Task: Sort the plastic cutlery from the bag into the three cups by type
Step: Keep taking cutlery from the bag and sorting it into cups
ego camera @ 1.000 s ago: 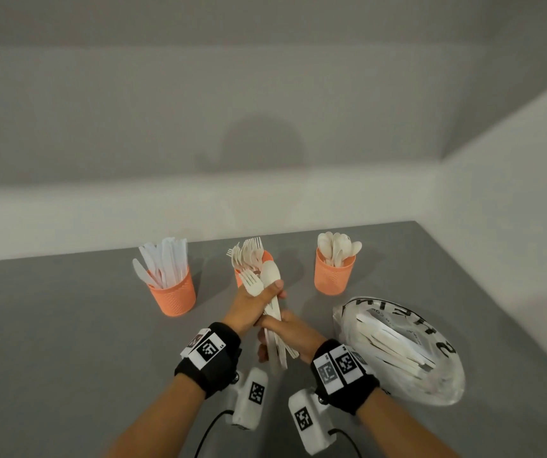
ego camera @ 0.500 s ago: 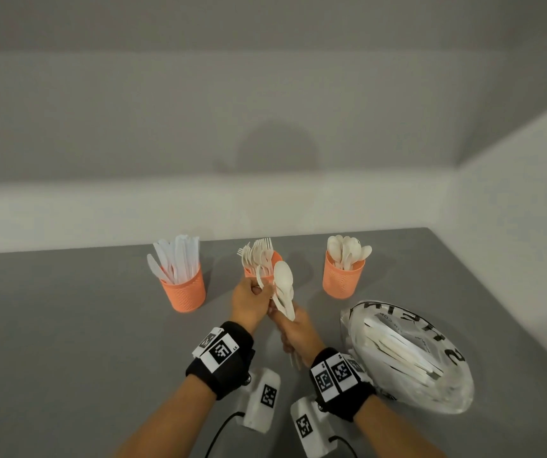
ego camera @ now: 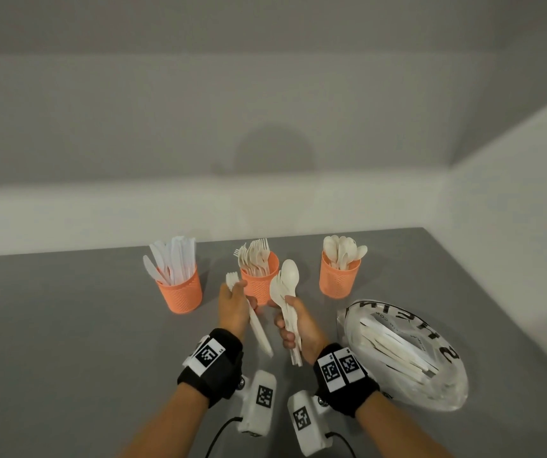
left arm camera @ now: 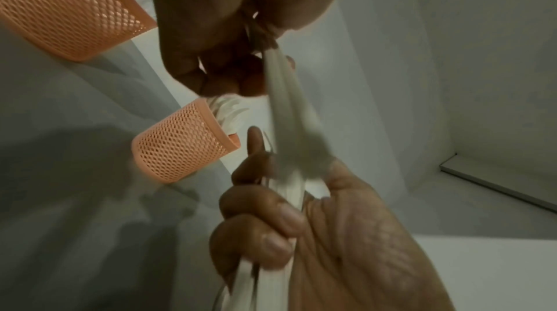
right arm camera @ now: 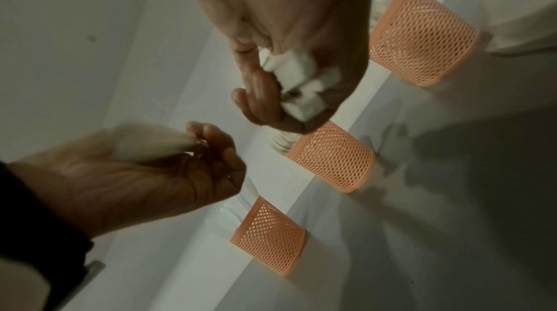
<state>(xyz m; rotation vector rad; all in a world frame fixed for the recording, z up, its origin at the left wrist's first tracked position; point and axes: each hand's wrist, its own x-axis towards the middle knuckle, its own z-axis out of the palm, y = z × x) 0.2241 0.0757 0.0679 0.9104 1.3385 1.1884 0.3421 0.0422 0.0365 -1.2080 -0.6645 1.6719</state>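
Note:
Three orange mesh cups stand in a row at the back of the table: knives in the left cup [ego camera: 181, 294], forks in the middle cup [ego camera: 262, 280], spoons in the right cup [ego camera: 339, 280]. My left hand [ego camera: 234, 300] grips white forks [ego camera: 260, 328], tines up, just in front of the fork cup. My right hand [ego camera: 293, 325] grips a bundle of spoons [ego camera: 289, 276], bowls up, a little to its right. In the left wrist view the fork handles [left arm camera: 286, 92] hang from my curled fingers. The right wrist view shows the spoon handle ends [right arm camera: 301, 87] in my fist.
A clear plastic bag [ego camera: 404, 355] with several white pieces inside lies on the grey table [ego camera: 67, 342] right of my right wrist. Walls close the table at the back and on the right. Bare table stretches to the left.
Both hands held one mixed bundle together. They have now parted: the left hand drew the forks off to the left, and the right hand keeps the spoons, both nearer the cups.

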